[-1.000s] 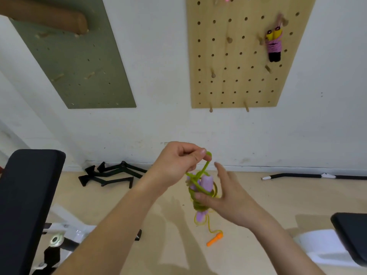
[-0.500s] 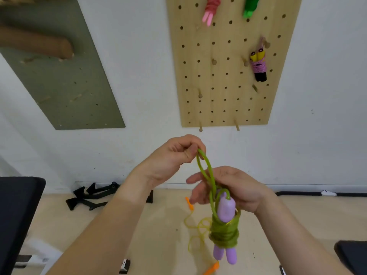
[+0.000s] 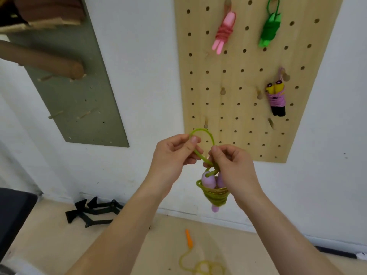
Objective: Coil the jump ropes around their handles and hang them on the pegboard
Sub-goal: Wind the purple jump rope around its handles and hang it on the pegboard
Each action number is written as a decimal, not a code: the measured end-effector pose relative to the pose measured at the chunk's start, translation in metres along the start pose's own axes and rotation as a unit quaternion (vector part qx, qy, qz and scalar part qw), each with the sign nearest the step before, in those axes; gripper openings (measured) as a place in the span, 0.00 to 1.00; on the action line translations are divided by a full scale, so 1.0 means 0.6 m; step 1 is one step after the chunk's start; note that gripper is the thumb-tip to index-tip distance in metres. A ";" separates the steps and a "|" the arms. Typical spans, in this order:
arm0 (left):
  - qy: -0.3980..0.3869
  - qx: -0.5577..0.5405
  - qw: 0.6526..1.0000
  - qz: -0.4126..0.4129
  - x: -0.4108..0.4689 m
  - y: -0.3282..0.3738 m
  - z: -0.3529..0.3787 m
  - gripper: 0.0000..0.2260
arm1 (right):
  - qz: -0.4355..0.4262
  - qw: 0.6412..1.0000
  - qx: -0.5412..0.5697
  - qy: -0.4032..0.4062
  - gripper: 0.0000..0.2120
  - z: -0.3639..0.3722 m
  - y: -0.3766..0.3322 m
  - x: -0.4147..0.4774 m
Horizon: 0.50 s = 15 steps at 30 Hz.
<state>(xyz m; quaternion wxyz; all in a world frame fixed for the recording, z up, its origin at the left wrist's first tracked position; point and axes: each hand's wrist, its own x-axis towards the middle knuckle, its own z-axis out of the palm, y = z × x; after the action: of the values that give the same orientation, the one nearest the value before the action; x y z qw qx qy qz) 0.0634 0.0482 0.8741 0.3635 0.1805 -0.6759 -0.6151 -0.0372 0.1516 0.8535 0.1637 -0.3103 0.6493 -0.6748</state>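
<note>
A green jump rope with two lilac handles (image 3: 209,180) hangs between my hands, its cord coiled in a bundle (image 3: 216,196) around the handles. My left hand (image 3: 174,153) pinches one side of a free green loop (image 3: 202,132) that arches above the fingers. My right hand (image 3: 231,163) pinches the loop's other side just above the handles. The wooden pegboard (image 3: 234,120) on the wall behind carries three coiled ropes: pink (image 3: 224,32), bright green (image 3: 270,30) and purple with yellow and black handles (image 3: 276,98).
A yellow rope with an orange handle (image 3: 188,238) lies loose on the floor below. A black folding frame (image 3: 93,212) rests by the skirting. A grey-green pegboard (image 3: 79,100) with a thick brown roll (image 3: 45,60) hangs at left. Dark bench padding (image 3: 14,213) stands at far left.
The view has tilted up toward the pegboard. Both hands have risen with the bundle, and my right hand moved from cupping the handles to pinching the loop above them.
</note>
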 end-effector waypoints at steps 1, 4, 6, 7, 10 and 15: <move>0.007 0.001 1.000 0.002 0.023 -0.002 0.002 0.08 | 0.002 1.000 0.017 -0.008 0.10 -0.001 -0.003 0.022; 0.016 0.003 1.000 0.010 0.099 -0.011 0.009 0.10 | 0.004 0.998 0.053 -0.021 0.10 0.001 -0.012 0.093; 0.017 0.003 1.000 0.015 0.156 -0.017 0.016 0.10 | -0.006 0.999 0.039 0.005 0.10 0.008 -0.013 0.148; 0.015 0.006 1.000 0.018 0.186 -0.019 0.018 0.11 | -0.012 0.999 0.029 0.023 0.10 0.013 -0.011 0.176; 0.000 0.007 1.000 0.024 0.277 -0.029 0.025 0.11 | -0.023 0.998 0.020 0.062 0.11 0.027 -0.003 0.262; -0.054 -0.001 0.999 -0.007 0.433 -0.061 0.021 0.10 | 0.006 0.996 -0.013 0.086 0.11 0.020 0.033 0.400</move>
<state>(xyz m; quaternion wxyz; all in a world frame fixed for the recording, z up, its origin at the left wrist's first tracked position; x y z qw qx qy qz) -0.1275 -0.1291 0.9089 0.3223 0.1516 -0.6925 -0.6273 -0.2139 -0.0095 0.8834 0.1075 -0.2490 0.6716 -0.6895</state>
